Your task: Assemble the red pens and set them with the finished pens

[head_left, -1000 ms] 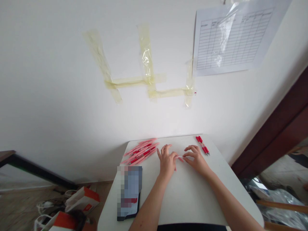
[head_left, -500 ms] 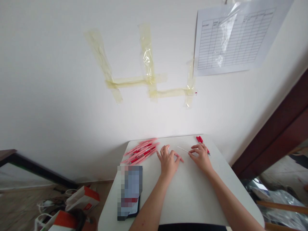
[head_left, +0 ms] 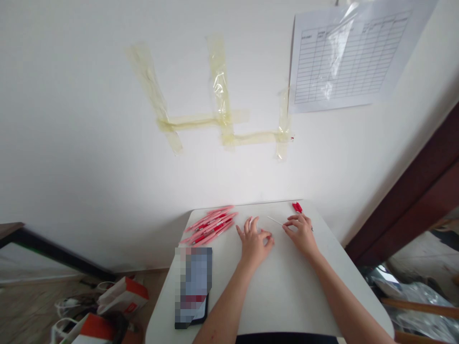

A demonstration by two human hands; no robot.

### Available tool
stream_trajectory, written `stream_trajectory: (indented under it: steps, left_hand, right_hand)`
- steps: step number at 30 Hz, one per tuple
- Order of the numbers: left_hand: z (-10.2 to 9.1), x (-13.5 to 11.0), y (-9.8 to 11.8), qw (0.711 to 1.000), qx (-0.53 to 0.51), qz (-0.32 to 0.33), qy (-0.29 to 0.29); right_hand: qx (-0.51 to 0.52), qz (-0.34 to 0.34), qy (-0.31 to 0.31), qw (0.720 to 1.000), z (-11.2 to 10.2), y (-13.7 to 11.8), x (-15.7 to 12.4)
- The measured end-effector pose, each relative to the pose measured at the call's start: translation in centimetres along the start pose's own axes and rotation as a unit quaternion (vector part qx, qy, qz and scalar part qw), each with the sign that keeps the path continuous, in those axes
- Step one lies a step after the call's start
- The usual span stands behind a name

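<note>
The right hand (head_left: 300,233) pinches a thin white rod (head_left: 274,220) pointing to ten o'clock; the left hand (head_left: 254,244) half-curls, hold unclear. Steadying the rod seems the step; next calls for a light grip.

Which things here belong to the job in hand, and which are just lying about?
Apparently belonging:
thin white stick, pinched by the right hand
heap of slim pink and red pens
bright red pens, partly hidden behind that hand

Seemingly just lying about:
black-edged rectangular phone
orange and white bags
crumpled clear plastic
</note>
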State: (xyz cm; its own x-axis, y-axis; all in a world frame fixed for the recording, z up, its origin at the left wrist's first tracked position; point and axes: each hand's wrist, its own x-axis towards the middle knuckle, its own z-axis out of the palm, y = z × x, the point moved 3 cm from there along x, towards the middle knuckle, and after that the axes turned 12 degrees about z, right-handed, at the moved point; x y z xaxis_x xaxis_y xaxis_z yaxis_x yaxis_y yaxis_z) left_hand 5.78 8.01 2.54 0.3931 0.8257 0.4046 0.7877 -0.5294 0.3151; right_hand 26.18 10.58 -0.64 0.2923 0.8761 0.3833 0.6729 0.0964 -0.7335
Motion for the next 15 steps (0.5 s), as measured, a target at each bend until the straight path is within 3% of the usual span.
stream_trajectory:
  steps: [9, 15]
  left_hand:
    - [0.29, 0.22, -0.11, 1.000, -0.008, -0.023, -0.011]
    - [0.03, -0.01, -0.36, 1.000, -0.001, -0.024, 0.013]
  right_hand:
    - [0.000, 0.006, 0.000, 1.000, -0.04, -0.03, 0.04]
    - [0.008, 0.013, -0.012, 1.000, -0.07, 0.01, 0.09]
